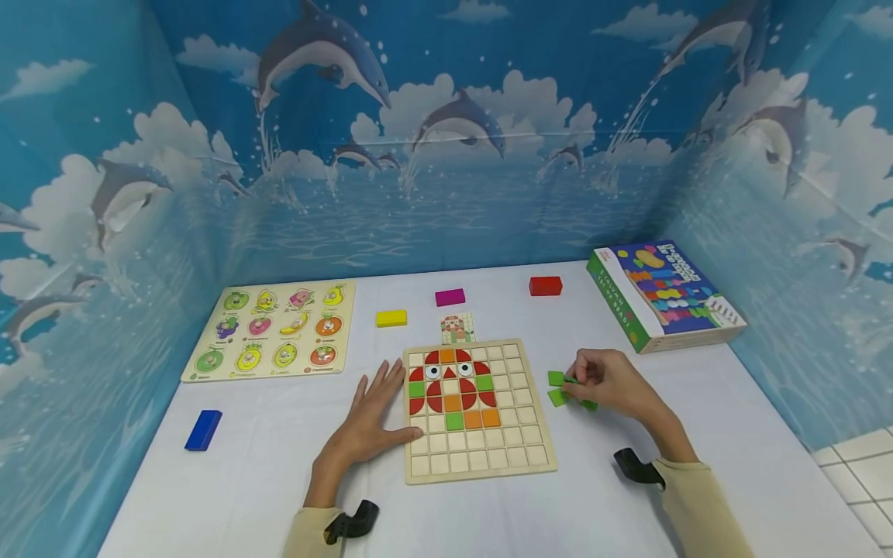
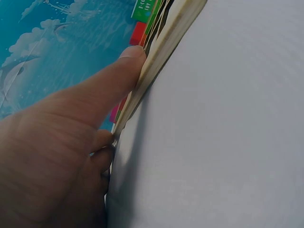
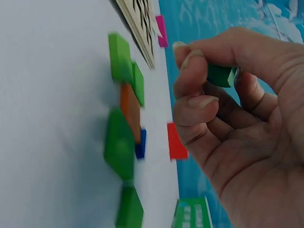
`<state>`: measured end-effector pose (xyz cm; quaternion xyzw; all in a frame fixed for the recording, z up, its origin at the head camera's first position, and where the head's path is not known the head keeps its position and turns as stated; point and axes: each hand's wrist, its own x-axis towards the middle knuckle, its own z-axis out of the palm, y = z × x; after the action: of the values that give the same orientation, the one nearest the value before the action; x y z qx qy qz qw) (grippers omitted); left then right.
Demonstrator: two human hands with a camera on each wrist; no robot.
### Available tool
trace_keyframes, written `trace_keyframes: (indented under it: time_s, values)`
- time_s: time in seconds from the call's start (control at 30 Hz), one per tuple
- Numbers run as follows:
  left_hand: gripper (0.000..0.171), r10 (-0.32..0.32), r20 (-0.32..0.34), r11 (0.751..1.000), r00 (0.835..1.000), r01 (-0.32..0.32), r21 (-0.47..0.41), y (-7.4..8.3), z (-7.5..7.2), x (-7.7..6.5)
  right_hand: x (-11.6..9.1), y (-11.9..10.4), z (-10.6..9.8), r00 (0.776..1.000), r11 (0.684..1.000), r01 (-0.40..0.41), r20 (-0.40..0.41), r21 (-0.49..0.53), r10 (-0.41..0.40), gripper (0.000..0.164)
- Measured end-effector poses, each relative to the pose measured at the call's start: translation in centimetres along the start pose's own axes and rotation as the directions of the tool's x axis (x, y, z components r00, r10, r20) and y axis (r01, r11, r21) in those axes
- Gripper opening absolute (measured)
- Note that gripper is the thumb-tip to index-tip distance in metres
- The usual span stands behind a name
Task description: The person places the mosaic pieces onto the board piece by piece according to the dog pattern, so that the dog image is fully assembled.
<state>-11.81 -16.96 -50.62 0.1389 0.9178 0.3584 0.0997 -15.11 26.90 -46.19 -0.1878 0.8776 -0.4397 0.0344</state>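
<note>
A wooden grid board lies on the white tablecloth, with red, orange and green tiles and two eye tiles forming a picture in its upper part. My left hand is spread at the board's left side, its thumb resting on the edge. To the right of the board, my right hand is above several loose green tiles. Its thumb and fingers pinch a green tile, partly hidden by them. An orange tile lies among the green ones in the right wrist view.
Behind the board is a small pattern card. Yellow, magenta, red and blue blocks lie around. A fruit puzzle board is at left, a game box at right. A dolphin curtain encloses the table.
</note>
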Motion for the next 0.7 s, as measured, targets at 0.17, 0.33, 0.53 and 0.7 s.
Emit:
trace_keyframes:
  time_s: [0.17, 0.33, 0.53, 0.7]
  values:
    - [0.113, -0.006, 0.002, 1.0, 1.0, 0.006, 0.006, 0.0, 0.0, 0.0, 0.7, -0.8, 2.3, 0.998, 0.999, 0.017, 0.066, 0.035, -0.019, 0.03]
    - [0.113, -0.003, -0.001, 1.0, 1.0, 0.003, 0.003, 0.1, 0.0, 0.0, 1.2, -1.7, 4.2, 0.983, 0.992, 0.024, 0.18, 0.122, -0.046, 0.016]
    - [0.113, 0.006, -0.006, 1.0, 1.0, -0.006, -0.003, 0.1, -0.1, -0.1, 1.9, -2.9, 5.8, 0.96, 0.989, 0.034, 0.269, 0.145, -0.073, 0.01]
    - [0.113, 0.006, -0.002, 1.0, 1.0, -0.006, -0.002, 0.0, -0.1, -0.1, 2.3, -3.6, 6.5, 0.967, 0.994, 0.023, 0.249, 0.106, -0.049, 0.013]
